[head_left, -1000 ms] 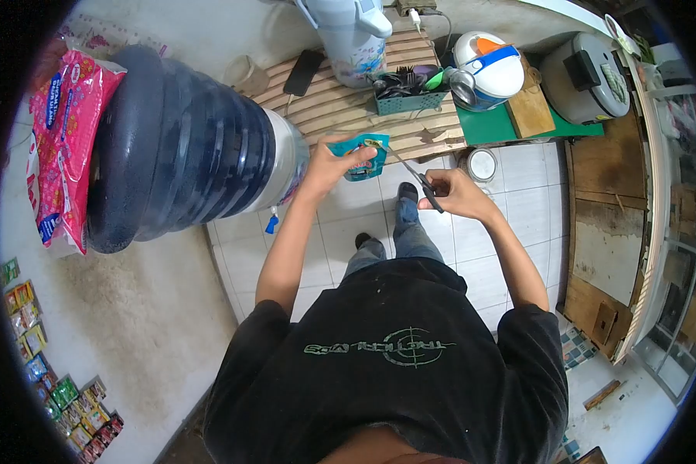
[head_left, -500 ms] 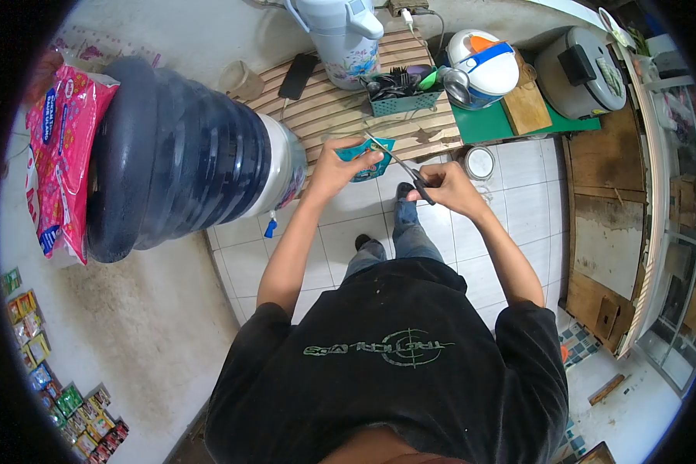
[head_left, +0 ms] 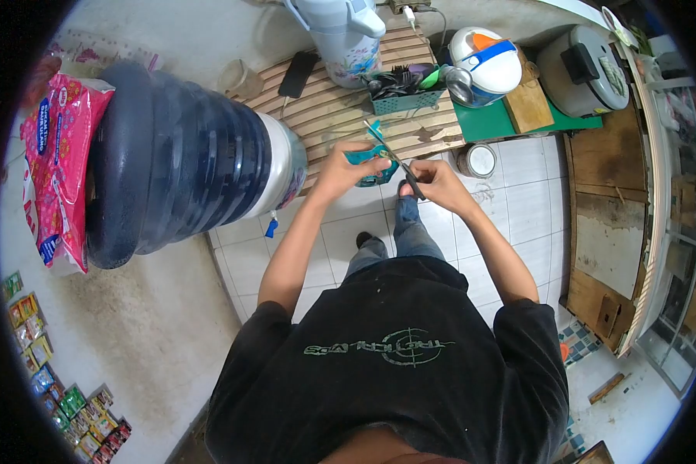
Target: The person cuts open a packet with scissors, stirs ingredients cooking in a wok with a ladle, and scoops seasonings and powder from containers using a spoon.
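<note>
My left hand (head_left: 349,172) is closed on a small teal sachet (head_left: 380,173), held out over the tiled floor beside the slatted table. In my right hand (head_left: 435,184) is a pair of scissors (head_left: 410,179) with dark handles. Their blades lie across the sachet's upper end, pointing up and to the left. A strip at that end stands up beyond the blades; I cannot tell if it is fully severed. Part of the sachet is hidden behind my left fingers and thumb.
The slatted table (head_left: 329,120) holds a phone (head_left: 298,74), a floral thermos (head_left: 354,50) and a cutlery basket (head_left: 404,101). A big water bottle on a dispenser (head_left: 193,158) stands left. A lidded jar (head_left: 481,161) stands on the floor; a rice cooker (head_left: 584,69) is at the right.
The scissor blades have closed across the sachet, and its end piece now sticks up past them. My hands have moved slightly closer together.
</note>
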Available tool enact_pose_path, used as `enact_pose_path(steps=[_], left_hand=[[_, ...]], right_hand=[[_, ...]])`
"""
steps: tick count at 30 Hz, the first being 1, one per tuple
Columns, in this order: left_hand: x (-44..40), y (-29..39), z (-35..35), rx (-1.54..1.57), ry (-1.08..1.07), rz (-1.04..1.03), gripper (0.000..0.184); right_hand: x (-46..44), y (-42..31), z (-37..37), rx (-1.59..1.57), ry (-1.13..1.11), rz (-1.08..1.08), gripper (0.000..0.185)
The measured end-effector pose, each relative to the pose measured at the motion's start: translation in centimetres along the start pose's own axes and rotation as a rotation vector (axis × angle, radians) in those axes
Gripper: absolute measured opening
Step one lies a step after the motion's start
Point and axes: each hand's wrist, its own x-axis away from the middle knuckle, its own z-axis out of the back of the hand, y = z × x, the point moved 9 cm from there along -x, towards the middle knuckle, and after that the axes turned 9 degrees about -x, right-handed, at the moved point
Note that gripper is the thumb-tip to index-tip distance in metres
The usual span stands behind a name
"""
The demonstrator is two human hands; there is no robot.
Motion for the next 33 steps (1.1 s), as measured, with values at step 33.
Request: enact_pose_path(steps=[33], left_hand=[[15.4,-2.5,6.1,0.226,0.332,0.038,0.019]], right_hand=[[-1.2,-28.2,-3.8,1.009,0.175,0.523,0.014]])
